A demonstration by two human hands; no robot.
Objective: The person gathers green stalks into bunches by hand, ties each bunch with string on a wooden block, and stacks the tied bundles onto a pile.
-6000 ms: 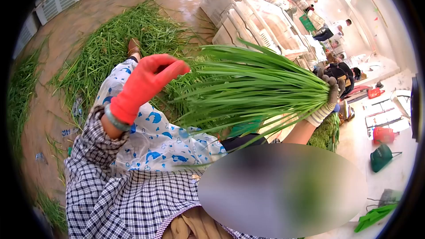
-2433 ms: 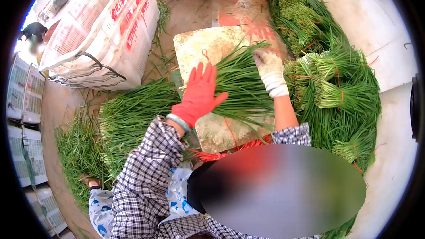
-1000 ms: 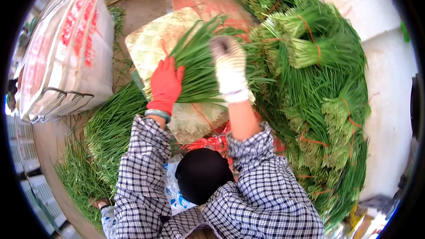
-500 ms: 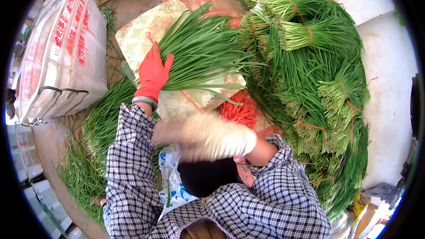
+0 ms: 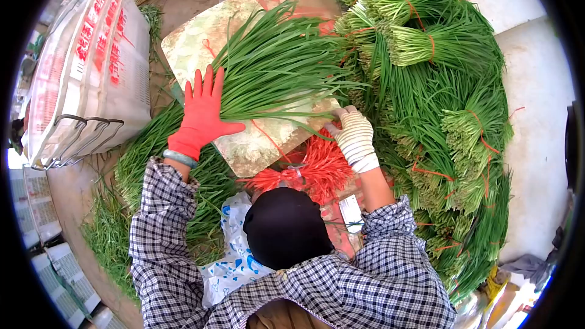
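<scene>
A loose bunch of garlic chives [image 5: 280,67] lies across a worn, pale board [image 5: 237,146], leaves pointing right. My left hand [image 5: 204,109], in a red rubber glove, is open with fingers spread at the bunch's left end, over the cut stems. At the board's right edge is my right hand [image 5: 354,137], in a white ribbed glove. Its slightly bent fingers and thumb are apart near the lower leaf tips, and no held thing shows. Red ties [image 5: 320,167] lie in a heap just below the board. One red tie [image 5: 265,137] runs under the bunch.
Tied chive bundles [image 5: 420,49] are piled along the right. More loose chives [image 5: 146,164] lie at the left, beside stacked white crates [image 5: 91,79]. Close to me are a black rounded thing [image 5: 286,228] and a blue-patterned plastic bag [image 5: 228,268].
My right hand has swept from in front of me up and right to the leaf tips. My left hand has shifted slightly down and spread its fingers. The red heap is now uncovered.
</scene>
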